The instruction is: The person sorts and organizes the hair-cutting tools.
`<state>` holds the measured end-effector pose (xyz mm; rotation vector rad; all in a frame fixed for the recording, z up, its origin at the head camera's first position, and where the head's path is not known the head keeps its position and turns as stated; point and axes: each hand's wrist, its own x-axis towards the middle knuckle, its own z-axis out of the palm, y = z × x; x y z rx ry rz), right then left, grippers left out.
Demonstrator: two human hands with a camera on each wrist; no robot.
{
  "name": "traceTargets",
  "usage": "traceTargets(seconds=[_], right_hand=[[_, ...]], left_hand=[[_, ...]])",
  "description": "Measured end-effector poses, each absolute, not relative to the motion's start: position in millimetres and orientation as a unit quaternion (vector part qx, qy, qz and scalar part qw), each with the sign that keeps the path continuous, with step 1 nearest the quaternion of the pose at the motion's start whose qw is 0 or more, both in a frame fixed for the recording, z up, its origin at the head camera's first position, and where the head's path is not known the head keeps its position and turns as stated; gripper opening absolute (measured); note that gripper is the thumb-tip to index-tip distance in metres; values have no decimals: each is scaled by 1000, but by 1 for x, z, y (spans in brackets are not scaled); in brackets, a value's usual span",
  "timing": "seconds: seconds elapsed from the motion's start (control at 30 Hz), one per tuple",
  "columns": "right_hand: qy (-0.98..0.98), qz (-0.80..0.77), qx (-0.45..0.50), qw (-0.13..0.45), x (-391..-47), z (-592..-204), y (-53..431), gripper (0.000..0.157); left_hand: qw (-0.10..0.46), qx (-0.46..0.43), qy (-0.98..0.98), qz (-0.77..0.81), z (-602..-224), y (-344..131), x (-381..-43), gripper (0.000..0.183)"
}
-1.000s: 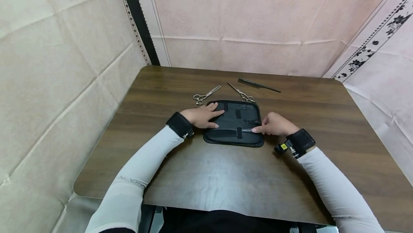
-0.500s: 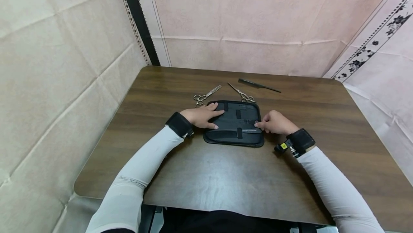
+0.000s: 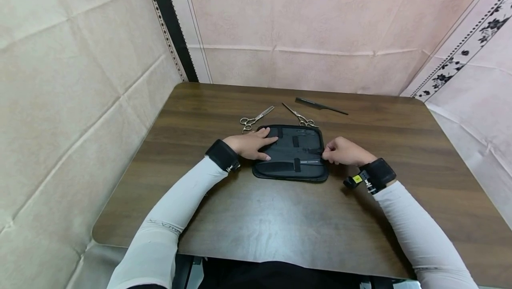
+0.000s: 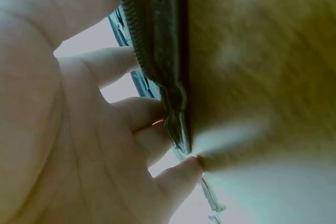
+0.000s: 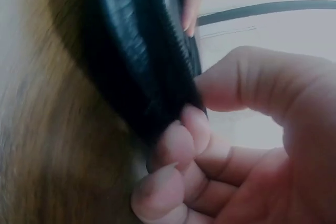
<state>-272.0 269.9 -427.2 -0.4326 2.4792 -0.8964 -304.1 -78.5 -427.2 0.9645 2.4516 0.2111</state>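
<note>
A black zippered case (image 3: 280, 174) lies unfolded on the table, with elastic loops inside. A slim silvery tool (image 3: 310, 162), its kind unclear, sits under the front loop. My left hand (image 3: 250, 143) rests on the case's left side with fingers spread; in the left wrist view its fingers (image 4: 144, 113) reach over the zipper edge. At the right side, my right hand (image 3: 346, 152) pinches the case's rim. The right wrist view shows the thumb (image 5: 226, 87) on one side of the zippered edge (image 5: 170, 19) and curled fingers on the other.
Behind the case lie thinning scissors (image 3: 258, 118), a second pair of scissors (image 3: 300, 115) and a black tail comb (image 3: 320, 105). The brown wooden table (image 3: 256, 218) has rounded corners. Pale cloth (image 3: 312, 26) hangs behind and at both sides.
My right hand has shifted slightly up and right, from the silvery tool's end to the case's right rim. The tool now shows further to the right. My left hand has stayed put.
</note>
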Motion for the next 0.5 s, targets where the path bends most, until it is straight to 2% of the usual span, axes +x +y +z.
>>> traceTargets(seconds=[0.2,0.5], right_hand=[[894,-317,-189,255,-269,-424,268,24],[914,-274,-173,246,-266,-423,259,9]], left_hand=[[245,353,900,77,-428,-79,-304,79],[247,359,896,81,-428,-81,-306,80]])
